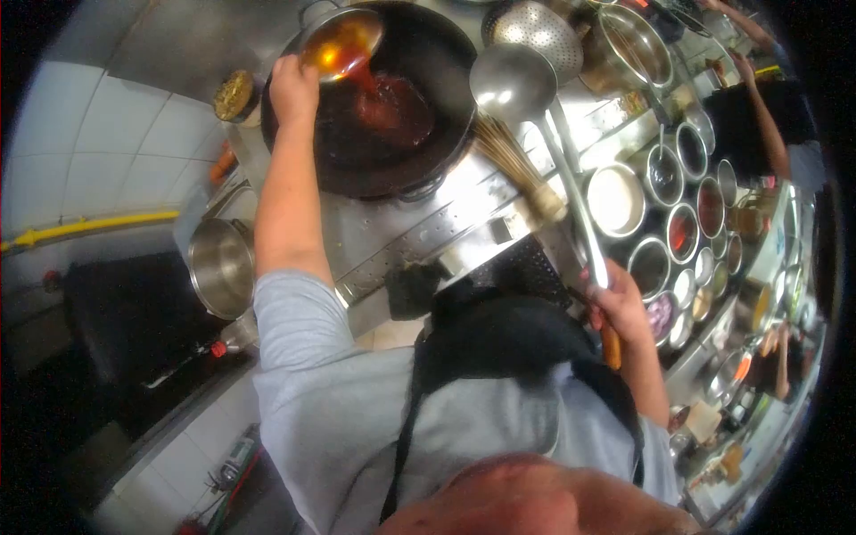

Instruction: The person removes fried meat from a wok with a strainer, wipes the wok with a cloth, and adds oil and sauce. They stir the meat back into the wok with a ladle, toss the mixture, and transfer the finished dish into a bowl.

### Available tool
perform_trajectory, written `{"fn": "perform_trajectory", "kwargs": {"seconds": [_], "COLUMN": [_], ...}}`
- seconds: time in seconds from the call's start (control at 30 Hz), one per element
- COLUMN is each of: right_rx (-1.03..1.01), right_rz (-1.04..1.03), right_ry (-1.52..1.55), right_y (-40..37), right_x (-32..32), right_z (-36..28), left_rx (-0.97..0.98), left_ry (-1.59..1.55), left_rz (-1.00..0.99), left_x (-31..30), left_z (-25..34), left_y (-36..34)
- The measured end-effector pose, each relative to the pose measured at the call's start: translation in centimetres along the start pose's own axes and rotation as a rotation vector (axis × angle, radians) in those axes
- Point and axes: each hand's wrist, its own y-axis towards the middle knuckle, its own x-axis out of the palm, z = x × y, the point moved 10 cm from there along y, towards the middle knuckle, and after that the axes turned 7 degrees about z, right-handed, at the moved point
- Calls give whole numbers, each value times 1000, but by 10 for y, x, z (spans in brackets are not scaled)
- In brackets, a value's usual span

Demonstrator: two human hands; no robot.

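Left arm stretched straight out ahead, the left hand [295, 89] clamped on the near side of a metal bowl [370, 28], tipped over a black wok [312, 152]; amber-red liquid [334, 55] runs from the bowl into a dark red pool in the wok, just beyond that hand; the right hand [619, 308], well apart from the left and nearer the body, has a bent wrist and fingers wrapped round the handle of a ladle [513, 82]; its bowl rises ahead of the right hand, by the wok's edge; a bristle brush [513, 160] lies between the hands; round containers [615, 198] crowd beyond the right hand's outer side; a steel pot [221, 267] sits beside the left forearm.
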Motion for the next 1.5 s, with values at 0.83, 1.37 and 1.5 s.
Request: {"fn": "perform_trajectory", "kwargs": {"seconds": [0.83, 1.37, 1.5], "right_rx": [-542, -549, -406], "right_rz": [412, 344, 314], "right_ry": [-1222, -1481, -1317], "right_y": [-31, 9, 22], "right_x": [-22, 1, -5], "right_z": [-86, -82, -62], "left_rx": [451, 413, 551], "left_ry": [-67, -53, -4], "left_rz": [389, 249, 20], "left_x": [-165, -99, -72], "left_z": [126, 73, 77], "left_y": [55, -23, -42]}}
